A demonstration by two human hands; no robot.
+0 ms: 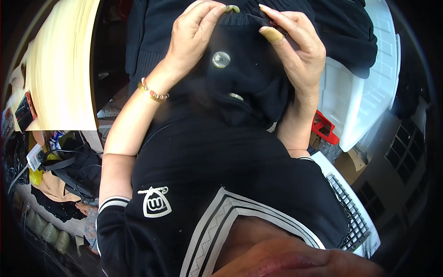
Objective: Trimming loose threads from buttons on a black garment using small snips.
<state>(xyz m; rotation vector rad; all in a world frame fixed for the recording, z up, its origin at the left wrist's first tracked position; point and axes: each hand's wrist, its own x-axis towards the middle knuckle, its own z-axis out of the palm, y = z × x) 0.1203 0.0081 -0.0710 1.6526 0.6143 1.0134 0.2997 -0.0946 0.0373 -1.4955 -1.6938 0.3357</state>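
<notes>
A dark knitted garment (258, 74) with ribbed edges lies over my lap, and a clear round button (221, 59) and a second button (236, 97) show on it. My left hand (196, 34) pinches the garment near the top of the view, where the knit gathers into small folds. A small olive-coloured piece (233, 9) shows at those fingertips; I cannot tell what it is. To the right, my right hand (300, 51) is closed, its thumb wearing a yellowish cover (272, 34). Something thin and dark runs between its thumb and fingers, too indistinct to name.
A pale wooden board (60, 69) stands at the left, with a phone (25, 111) by it. Bags and cloths (69, 166) lie below. At the right are a white plastic bin (344, 99), a red plastic piece (325, 128) and a black wire grid (353, 214).
</notes>
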